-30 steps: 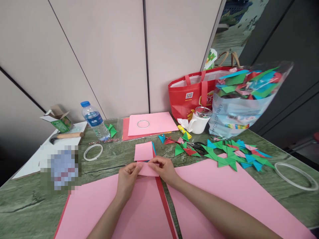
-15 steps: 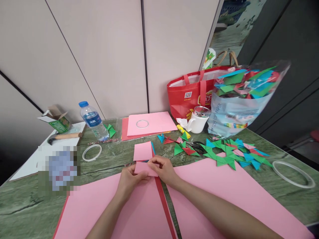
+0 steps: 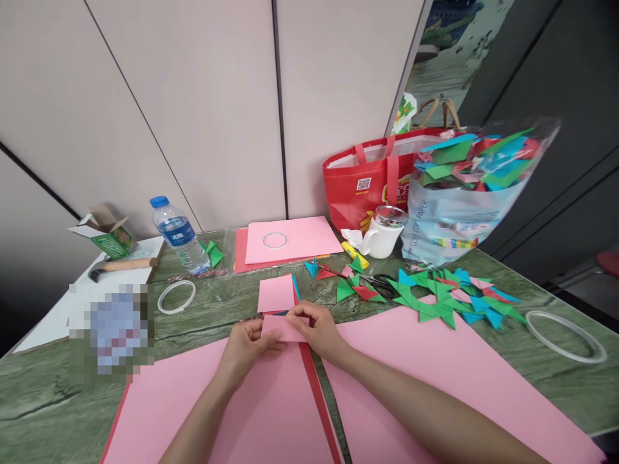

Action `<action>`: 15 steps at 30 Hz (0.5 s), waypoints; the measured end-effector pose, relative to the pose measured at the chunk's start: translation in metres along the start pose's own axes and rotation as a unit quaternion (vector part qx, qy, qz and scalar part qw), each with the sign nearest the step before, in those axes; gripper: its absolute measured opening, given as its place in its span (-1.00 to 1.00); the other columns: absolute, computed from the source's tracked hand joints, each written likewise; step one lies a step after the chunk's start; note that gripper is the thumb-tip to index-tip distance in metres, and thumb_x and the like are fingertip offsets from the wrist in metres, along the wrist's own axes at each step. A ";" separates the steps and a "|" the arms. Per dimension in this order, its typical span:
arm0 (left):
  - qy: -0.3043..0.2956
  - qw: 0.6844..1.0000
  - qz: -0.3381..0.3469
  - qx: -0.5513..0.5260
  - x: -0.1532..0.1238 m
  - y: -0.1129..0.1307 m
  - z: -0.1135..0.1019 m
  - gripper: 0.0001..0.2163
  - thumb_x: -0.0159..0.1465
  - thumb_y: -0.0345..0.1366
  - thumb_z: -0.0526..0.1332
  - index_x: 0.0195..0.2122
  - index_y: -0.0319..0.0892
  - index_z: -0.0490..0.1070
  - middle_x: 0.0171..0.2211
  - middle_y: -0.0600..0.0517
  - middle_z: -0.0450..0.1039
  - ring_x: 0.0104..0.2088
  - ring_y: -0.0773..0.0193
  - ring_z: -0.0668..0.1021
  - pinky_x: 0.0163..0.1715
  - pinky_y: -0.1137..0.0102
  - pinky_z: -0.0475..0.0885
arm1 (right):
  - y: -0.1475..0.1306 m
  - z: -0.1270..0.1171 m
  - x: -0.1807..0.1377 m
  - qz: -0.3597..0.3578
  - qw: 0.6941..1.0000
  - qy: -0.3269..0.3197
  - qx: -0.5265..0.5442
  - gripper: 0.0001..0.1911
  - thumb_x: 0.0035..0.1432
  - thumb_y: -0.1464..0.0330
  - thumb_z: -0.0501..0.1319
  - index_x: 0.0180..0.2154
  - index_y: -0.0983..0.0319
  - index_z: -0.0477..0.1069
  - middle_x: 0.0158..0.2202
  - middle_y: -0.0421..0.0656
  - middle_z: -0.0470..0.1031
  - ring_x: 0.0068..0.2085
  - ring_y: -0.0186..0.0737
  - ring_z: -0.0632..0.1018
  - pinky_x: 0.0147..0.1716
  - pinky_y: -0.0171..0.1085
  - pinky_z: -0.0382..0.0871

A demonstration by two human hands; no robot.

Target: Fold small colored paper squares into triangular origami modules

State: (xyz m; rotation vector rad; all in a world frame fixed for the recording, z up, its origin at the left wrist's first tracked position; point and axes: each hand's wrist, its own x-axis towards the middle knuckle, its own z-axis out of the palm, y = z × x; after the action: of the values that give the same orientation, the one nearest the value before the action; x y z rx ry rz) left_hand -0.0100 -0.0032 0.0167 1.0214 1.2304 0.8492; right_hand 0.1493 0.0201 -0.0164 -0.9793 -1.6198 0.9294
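A small piece of pink paper (image 3: pixel 281 329), which looks folded, is held between both hands above the large pink sheets. My left hand (image 3: pixel 247 348) pinches its left end, thumb on top. At the right end, my right hand (image 3: pixel 316 328) presses its thumb and fingertips on the upper edge. Just beyond lies a stack of small squares (image 3: pixel 275 294), pink on top with blue showing at one side. Under my forearms are large pink sheets (image 3: pixel 271 406), with a red one peeking out along the edge.
Folded paper pieces (image 3: pixel 430 296), scissors (image 3: pixel 382 283) and a glue stick (image 3: pixel 355 253) lie at right. Behind them stand a white mug (image 3: pixel 382 235), a red bag (image 3: pixel 348 190) and a plastic bag of paper pieces (image 3: pixel 445 222). Leftward are a water bottle (image 3: pixel 181 235), a hammer (image 3: pixel 126 264) and a ring (image 3: pixel 177 297).
The left fingers have shifted slightly on the small pink paper, the thumb moving a little left. My right hand keeps nearly the same grip. The view has shifted slightly.
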 end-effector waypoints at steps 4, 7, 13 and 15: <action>0.008 1.000 -0.002 -0.013 0.003 -0.005 0.000 -0.72 -0.16 -0.21 0.35 -0.45 -0.28 0.47 -0.61 -0.01 0.52 -0.53 0.16 0.55 -0.40 0.26 0.45 | 0.002 0.001 0.000 0.006 1.000 0.003 0.016 -0.87 0.03 0.37 0.13 -0.51 0.25 0.39 -0.50 -0.18 0.42 -0.44 -0.30 0.42 -0.43 -0.35 0.26; 0.005 1.000 0.001 -0.003 0.004 -0.005 0.001 -0.69 -0.13 -0.21 0.33 -0.39 -0.30 0.46 -0.65 0.02 0.48 -0.55 0.20 0.53 -0.42 0.28 0.44 | 0.001 0.001 0.000 0.011 1.000 0.001 0.018 -0.87 0.02 0.37 0.13 -0.51 0.25 0.39 -0.51 -0.19 0.42 -0.44 -0.31 0.42 -0.44 -0.35 0.26; 0.014 0.992 0.110 0.066 -0.002 0.005 0.002 -0.45 -0.04 -0.29 0.27 0.03 -0.15 0.21 -0.53 0.09 0.44 -0.52 0.32 0.47 -0.50 0.47 0.36 | 0.002 0.000 0.001 0.015 1.000 -0.010 0.011 -0.86 0.04 0.35 0.12 -0.50 0.25 0.38 -0.51 -0.19 0.42 -0.44 -0.31 0.41 -0.42 -0.35 0.26; 0.001 0.986 0.138 0.089 -0.004 0.007 0.001 -0.51 0.01 -0.29 0.23 0.01 -0.12 0.23 -0.45 0.05 0.44 -0.48 0.31 0.46 -0.49 0.47 0.35 | 0.002 0.000 0.002 0.016 1.000 -0.017 0.007 -0.86 0.04 0.36 0.12 -0.50 0.25 0.38 -0.52 -0.20 0.42 -0.45 -0.31 0.40 -0.42 -0.35 0.25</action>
State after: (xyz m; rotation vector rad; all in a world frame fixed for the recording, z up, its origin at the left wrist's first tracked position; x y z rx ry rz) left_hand -0.0090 -0.0044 0.0244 1.3593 1.1987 0.9651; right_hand 0.1491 0.0223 -0.0176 -0.9873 -1.6279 0.9815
